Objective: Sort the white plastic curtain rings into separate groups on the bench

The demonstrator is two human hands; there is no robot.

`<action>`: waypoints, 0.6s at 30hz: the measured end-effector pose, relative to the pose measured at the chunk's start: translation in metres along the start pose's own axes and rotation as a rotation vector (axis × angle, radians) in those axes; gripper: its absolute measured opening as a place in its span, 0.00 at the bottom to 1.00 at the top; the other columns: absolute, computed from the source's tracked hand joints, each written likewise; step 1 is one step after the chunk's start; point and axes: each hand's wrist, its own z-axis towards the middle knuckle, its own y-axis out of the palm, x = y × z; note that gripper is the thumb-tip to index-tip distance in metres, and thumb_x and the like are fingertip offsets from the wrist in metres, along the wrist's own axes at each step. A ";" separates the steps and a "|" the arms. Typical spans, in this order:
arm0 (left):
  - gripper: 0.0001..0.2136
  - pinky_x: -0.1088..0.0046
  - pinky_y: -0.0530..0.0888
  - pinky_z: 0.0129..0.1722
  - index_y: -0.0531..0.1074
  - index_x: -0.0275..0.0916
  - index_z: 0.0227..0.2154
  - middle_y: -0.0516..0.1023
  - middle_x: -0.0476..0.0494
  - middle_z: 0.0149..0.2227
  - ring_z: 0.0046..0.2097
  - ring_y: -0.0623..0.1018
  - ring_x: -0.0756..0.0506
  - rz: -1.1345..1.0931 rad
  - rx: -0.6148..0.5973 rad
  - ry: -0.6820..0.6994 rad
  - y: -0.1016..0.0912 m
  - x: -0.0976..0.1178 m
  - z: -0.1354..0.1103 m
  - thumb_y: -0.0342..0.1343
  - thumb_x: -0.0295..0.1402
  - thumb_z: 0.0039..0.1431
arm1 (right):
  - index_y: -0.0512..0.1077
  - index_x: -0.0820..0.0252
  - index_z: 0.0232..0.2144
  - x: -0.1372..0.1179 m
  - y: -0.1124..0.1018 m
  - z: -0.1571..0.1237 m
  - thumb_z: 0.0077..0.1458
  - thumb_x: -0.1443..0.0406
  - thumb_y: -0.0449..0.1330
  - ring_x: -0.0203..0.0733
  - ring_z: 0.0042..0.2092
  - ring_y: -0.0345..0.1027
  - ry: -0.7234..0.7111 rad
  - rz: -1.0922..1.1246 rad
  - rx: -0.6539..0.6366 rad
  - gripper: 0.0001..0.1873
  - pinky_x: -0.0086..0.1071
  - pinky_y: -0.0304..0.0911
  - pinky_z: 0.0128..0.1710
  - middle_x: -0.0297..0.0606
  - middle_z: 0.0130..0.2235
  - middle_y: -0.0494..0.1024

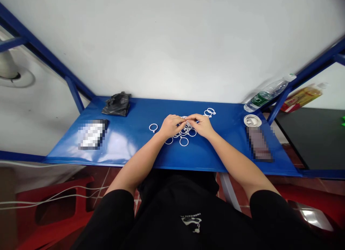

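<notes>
Head view: from here I see the left hand (171,126) and right hand (202,125) pinching what looks like a small white ring (188,123) above the ring pile (185,129) on the blue table (194,160), fingertips together, presumably to steady it between them.

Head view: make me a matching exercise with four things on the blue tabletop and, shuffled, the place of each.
1. black plastic bag
2. green-labelled bottle
3. white coil
4. pile of white rings

A. at the back right
B. at the left hand and right hand
C. at the back left
D. beside the blurred dark item

Pairs: 1-C, 2-A, 3-D, 4-B
</notes>
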 end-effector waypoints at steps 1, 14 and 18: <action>0.10 0.66 0.71 0.40 0.83 0.42 0.39 0.85 0.45 0.33 0.36 0.82 0.46 -0.003 -0.005 -0.011 -0.001 -0.001 0.000 0.58 0.37 0.73 | 0.85 0.52 0.40 0.001 0.000 0.000 0.63 0.63 0.64 0.43 0.37 0.80 0.001 -0.005 -0.013 0.08 0.38 0.75 0.40 0.36 0.38 0.87; 0.10 0.66 0.75 0.41 0.84 0.43 0.38 0.87 0.46 0.35 0.37 0.84 0.46 -0.046 0.052 -0.093 -0.005 -0.007 0.001 0.58 0.36 0.72 | 0.83 0.55 0.51 0.040 -0.084 0.019 0.62 0.65 0.63 0.48 0.41 0.79 0.116 -0.467 -0.023 0.17 0.45 0.74 0.49 0.41 0.49 0.87; 0.10 0.66 0.76 0.42 0.84 0.42 0.39 0.87 0.45 0.36 0.38 0.84 0.45 -0.054 0.014 -0.103 -0.005 -0.007 0.001 0.58 0.37 0.72 | 0.84 0.53 0.49 0.054 -0.098 0.017 0.58 0.68 0.63 0.47 0.42 0.79 0.216 -0.537 -0.176 0.18 0.42 0.73 0.48 0.38 0.47 0.87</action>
